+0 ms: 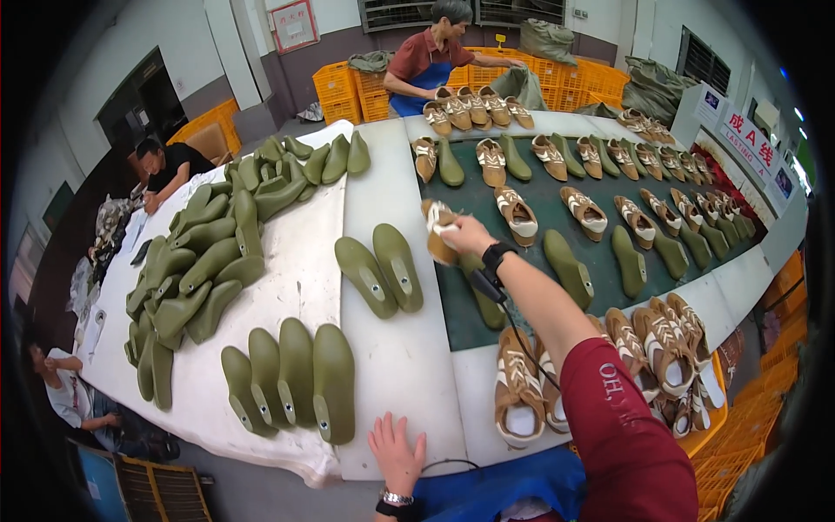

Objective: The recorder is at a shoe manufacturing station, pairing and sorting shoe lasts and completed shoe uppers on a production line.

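My right hand [470,237] reaches over the dark green belt [602,254] and grips a brown and white sneaker [440,250] near the belt's left end. Under my right wrist, a green shoe last [487,300] lies partly covered. My left hand [397,454] is at the table's front edge, fingers spread and holding nothing. Just beyond it stands a row of green lasts [296,370]. Two more lasts [380,270] rest side by side on the white surface, left of the sneaker. Rows of sneakers [584,213] and lasts [628,261] extend along the belt.
A large heap of green lasts [204,252] covers the white cloth [296,261] at left. Brown sneakers [519,396] stand along the near right edge. A black cable [522,339] hangs by my right arm. Across the table, a person in a blue apron [426,83] handles sneakers before orange crates [339,87].
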Tool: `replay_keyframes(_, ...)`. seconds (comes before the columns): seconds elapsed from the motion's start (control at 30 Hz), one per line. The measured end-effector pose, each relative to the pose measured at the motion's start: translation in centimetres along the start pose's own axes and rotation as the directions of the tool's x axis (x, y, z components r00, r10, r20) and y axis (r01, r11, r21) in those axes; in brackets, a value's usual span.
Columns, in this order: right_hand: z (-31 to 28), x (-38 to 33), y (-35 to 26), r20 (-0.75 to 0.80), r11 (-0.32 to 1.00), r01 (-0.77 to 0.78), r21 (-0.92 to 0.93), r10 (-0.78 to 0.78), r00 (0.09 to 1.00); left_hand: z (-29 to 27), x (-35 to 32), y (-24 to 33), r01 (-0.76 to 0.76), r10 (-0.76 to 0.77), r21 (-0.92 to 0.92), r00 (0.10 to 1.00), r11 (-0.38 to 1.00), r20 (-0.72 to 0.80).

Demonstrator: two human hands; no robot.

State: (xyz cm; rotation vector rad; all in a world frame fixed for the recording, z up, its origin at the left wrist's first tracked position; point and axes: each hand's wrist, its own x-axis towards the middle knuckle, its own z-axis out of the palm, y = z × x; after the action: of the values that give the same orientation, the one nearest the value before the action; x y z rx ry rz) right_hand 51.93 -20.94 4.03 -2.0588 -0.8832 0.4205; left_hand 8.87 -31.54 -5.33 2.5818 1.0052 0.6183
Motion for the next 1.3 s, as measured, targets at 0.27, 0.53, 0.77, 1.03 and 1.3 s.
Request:
replay_keyframes(0.27,5.3,3.0,3.4,-0.13,0.974,-0.005,-0.227,-0.025,0.991,-0.7,-0.3,0.7,0.048,-0.049,0.018,0.997,0.999,0.057)
replay_keyframes(0.53,6.4,-2.7,-1.7,0.065,0.934,0.295,-0.2,-0.287,0.956,0.0,-0.4,0.0,0.02,-0.021,0.015,1.0,1.0,0.007)
replay_keyframes(0.77,10.8,-7.8,-7.3,0.241,0.71,0.34,-0.616,-0.241,0.94,-0.8,-0.6,-1.3,-0.013,-0.001,-0.215,0.998,0.976,-0.063)
replay_keyframes(1.03,10.5,-11.6,-8.8,0.612,0.691,0.471,-0.548,-0.053,0.789,-14.1,4.1,-9.4,0.038,-0.064,-0.071,0.908,0.997,-0.414)
replay_keyframes(1.3,19.3,-21.5,-15.3,0.737,0.808,0.554,-0.201,-0.248,0.629,-16.1,9.0,-24.0,0.562,-0.621,-0.337,0.779,0.755,-0.093)
